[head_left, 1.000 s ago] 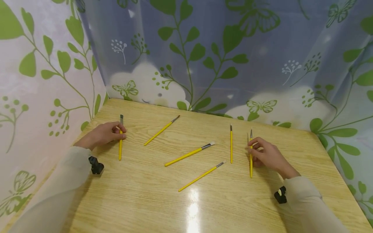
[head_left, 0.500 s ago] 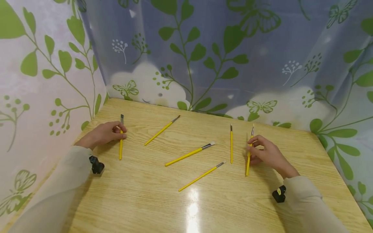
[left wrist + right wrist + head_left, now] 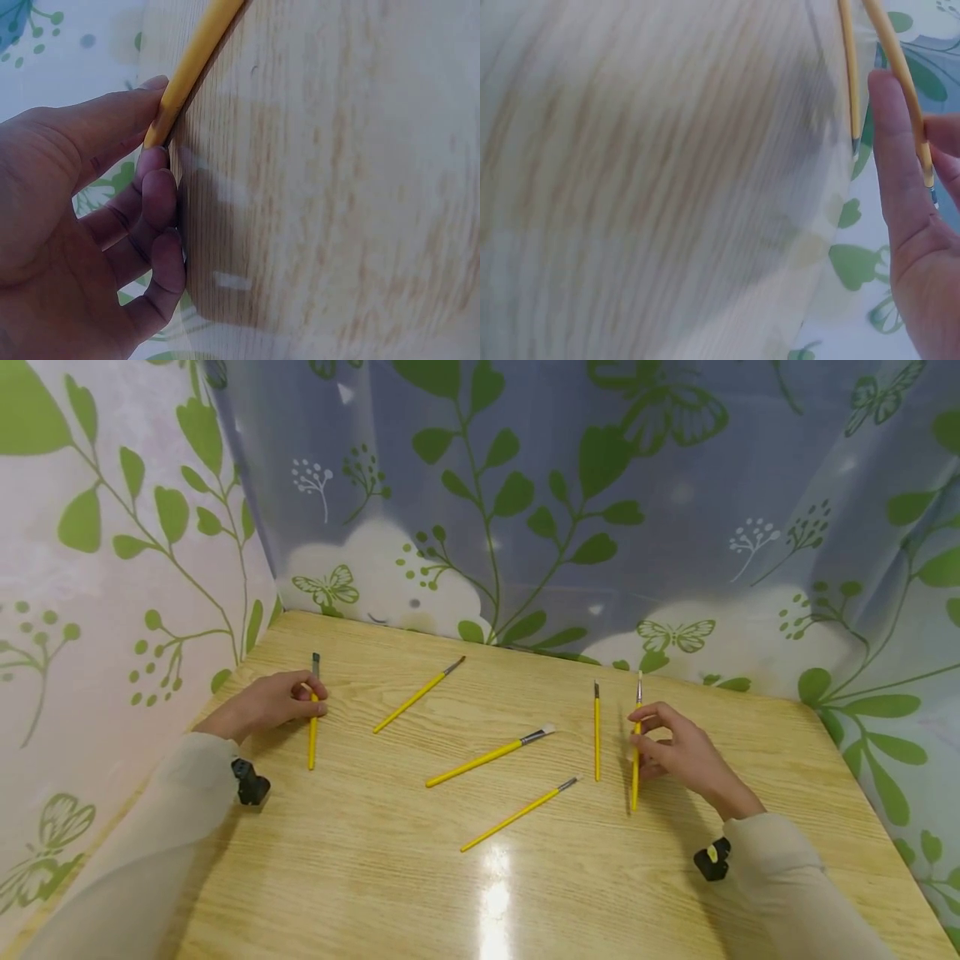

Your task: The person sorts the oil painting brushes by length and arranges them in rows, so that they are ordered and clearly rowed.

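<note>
The left hand (image 3: 279, 703) pinched a dark-tipped paintbrush (image 3: 312, 743), the right hand (image 3: 682, 750) a pale-tipped paintbrush (image 3: 635, 789); four loose paintbrushes (image 3: 480, 760) on the counter (image 3: 360, 877) apparently remained.

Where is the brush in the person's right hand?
In the head view, the held brush is toward the right side of the table, pinched in the right hand, just right of a loose yellow brush.
</note>
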Tool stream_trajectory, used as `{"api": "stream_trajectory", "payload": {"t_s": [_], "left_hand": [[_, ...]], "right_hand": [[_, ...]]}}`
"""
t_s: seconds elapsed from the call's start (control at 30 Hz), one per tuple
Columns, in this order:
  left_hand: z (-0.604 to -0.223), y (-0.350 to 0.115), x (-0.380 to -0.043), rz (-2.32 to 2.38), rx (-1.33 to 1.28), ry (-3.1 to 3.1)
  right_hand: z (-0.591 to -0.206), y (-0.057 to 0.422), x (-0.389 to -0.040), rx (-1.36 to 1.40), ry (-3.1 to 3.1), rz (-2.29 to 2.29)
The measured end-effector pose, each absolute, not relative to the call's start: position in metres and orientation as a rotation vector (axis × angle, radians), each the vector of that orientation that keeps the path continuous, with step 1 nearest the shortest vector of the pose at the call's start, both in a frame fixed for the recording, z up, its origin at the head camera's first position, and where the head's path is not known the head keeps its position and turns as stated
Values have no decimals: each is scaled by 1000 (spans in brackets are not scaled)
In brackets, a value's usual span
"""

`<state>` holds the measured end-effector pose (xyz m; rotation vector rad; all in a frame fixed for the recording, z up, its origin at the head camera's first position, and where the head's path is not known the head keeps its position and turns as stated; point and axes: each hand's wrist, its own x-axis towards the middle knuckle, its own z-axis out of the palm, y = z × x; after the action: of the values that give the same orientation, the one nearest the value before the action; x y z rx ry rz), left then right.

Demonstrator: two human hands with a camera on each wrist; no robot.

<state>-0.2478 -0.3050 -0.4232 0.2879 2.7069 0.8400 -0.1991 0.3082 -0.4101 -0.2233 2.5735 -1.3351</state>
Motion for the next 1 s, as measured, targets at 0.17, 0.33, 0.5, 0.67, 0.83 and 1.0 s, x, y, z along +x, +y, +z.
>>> {"api": "stream_trajectory", "payload": {"t_s": [0.17,0.33,0.5,0.67,0.83,1.0], "left_hand": [[-422,-304,-246,849,285,2700],[-423,-304,-246,862,291,2698],[-423,-304,-247,869,296,2700],[-424,-305,-248,866,304,2705],[-424,-306,-247,871,322,2709],[-423,-306,-246,879,328,2708]], "right_hand": [[-408,300,-199,-239,2541,-1386],[-406,291,-199,-245,2549,-1413],[-404,281,-200,-260,2566,-1419],[-400,269,-205,-274,2554,-1418],[-399,255,-213,-270,2532,-1438],[-397,242,-221,-259,2489,-1485]]}}
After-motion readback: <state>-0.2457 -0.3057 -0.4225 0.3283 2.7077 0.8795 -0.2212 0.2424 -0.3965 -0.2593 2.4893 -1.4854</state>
